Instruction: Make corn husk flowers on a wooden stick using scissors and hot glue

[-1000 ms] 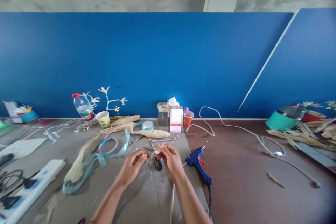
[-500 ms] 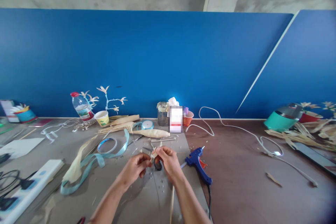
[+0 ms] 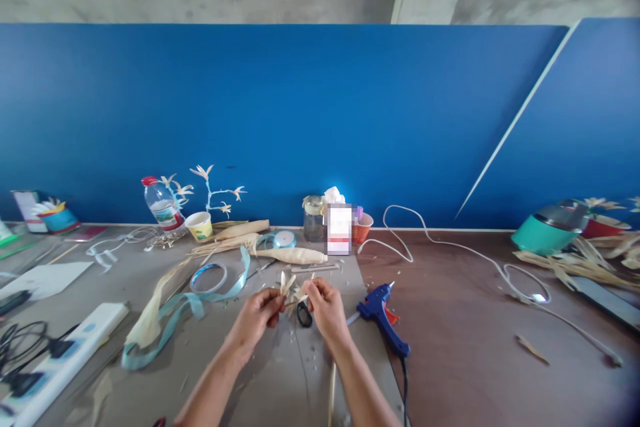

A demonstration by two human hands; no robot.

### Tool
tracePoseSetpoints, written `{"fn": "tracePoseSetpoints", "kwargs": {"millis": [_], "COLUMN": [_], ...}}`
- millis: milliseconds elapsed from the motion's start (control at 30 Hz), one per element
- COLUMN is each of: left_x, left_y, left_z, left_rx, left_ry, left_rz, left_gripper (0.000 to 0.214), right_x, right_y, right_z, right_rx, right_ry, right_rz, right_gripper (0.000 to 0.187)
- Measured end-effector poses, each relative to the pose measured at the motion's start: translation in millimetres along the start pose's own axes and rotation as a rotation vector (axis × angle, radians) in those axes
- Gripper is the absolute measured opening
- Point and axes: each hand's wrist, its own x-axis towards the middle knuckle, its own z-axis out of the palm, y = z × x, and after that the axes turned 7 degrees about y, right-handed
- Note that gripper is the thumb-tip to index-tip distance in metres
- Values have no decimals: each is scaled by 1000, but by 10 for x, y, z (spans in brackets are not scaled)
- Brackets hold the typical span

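A small pale corn-husk flower [image 3: 284,285] is between my two hands. My left hand [image 3: 256,317] is closed, pinching it low down at its thin stem. My right hand [image 3: 325,307] is also closed, thumb and fingertips pressed on a strip of pale husk [image 3: 301,294] beside the flower; whether that strip is joined to the flower I cannot tell. Below the fingertips a black loop [image 3: 304,315], apparently a scissor handle, lies on the table. A blue glue gun [image 3: 383,317] rests to the right of my right hand.
Light-blue ribbon [image 3: 173,323], a tape roll [image 3: 209,278] and husks [image 3: 293,255] lie left and ahead. A power strip [image 3: 65,360] is at the left. Behind stand a bottle [image 3: 164,207], a yellow cup [image 3: 200,227], a glass jar [image 3: 314,220] and an orange cup [image 3: 363,229].
My hands have moved slightly apart, and the flower's petals now show upright above my left fingertips. The whole view has shifted a little, so the table things appear further right.
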Motion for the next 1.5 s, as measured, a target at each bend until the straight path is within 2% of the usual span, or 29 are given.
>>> {"fn": "tracePoseSetpoints", "kwargs": {"millis": [200,533,767,1033,1233,1367,1500], "left_x": [-14,-18,-35,-28,-37,-35,-28], "left_y": [-33,-27,-2,2,10,24,21], "left_z": [29,56,74,63,65,63,59], "left_rx": [-100,-184,-281,-289,-333,-298,-214], "left_ry": [-18,-35,-90,-111,-95,-21,26], "left_rz": [-44,-63,-103,-145,-159,-111,-24], "left_gripper": [27,24,27,27,27,29,27], "right_x": [-75,-125,-134,-147,-175,-188,-183], "right_y": [25,1,7,-32,-89,-134,-106], "right_z": [76,44,47,56,62,76,99], "right_rx": [-138,-443,-511,-402,-106,-13,-69], "right_ry": [-34,49,65,19,-117,-135,-139], "right_rz": [-7,-249,-276,-212,-60,1,2], "right_gripper": [27,29,28,27,37,33,22]}}
